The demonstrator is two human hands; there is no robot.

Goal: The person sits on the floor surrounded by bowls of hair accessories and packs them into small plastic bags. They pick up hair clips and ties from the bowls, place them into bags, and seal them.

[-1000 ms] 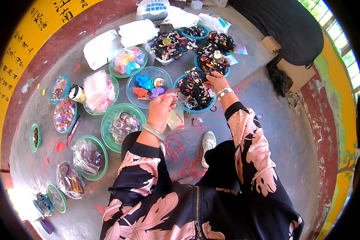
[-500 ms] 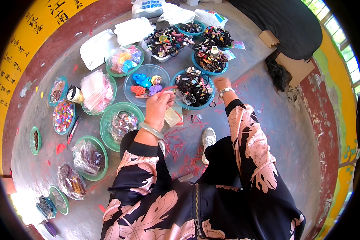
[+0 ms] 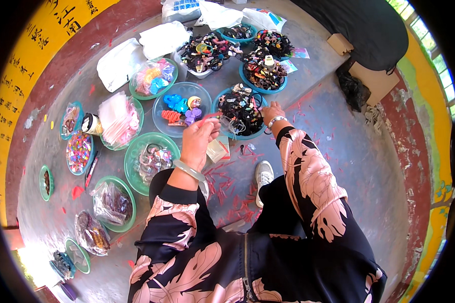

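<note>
My left hand (image 3: 197, 139) is closed in a pinch in front of the clear blue basin, on a thin, see-through plastic piece with a red edge (image 3: 213, 117). Its exact kind is hard to make out. My right hand (image 3: 274, 114) is at the right rim of a blue basin (image 3: 220, 132), fingers stretched toward the dark hair ties (image 3: 243, 108) heaped inside. Whether the fingertips touch a tie is unclear. Left of that basin, the clear basin (image 3: 160, 123) holds bright blue, orange and purple hair scrunchies (image 3: 177, 103).
Several more basins hold hair ties, colourful beads (image 3: 79, 151) and plastic bags (image 3: 117, 118). White sacks (image 3: 119, 65) lie at the back. Red scraps (image 3: 220, 184) litter the floor around my shoes (image 3: 264, 177). A small cardboard box (image 3: 218, 149) sits beyond my left wrist.
My right hand has moved left and slightly nearer, from beside the basin to its rim by the hair ties. My left hand keeps its pinch, nearly still.
</note>
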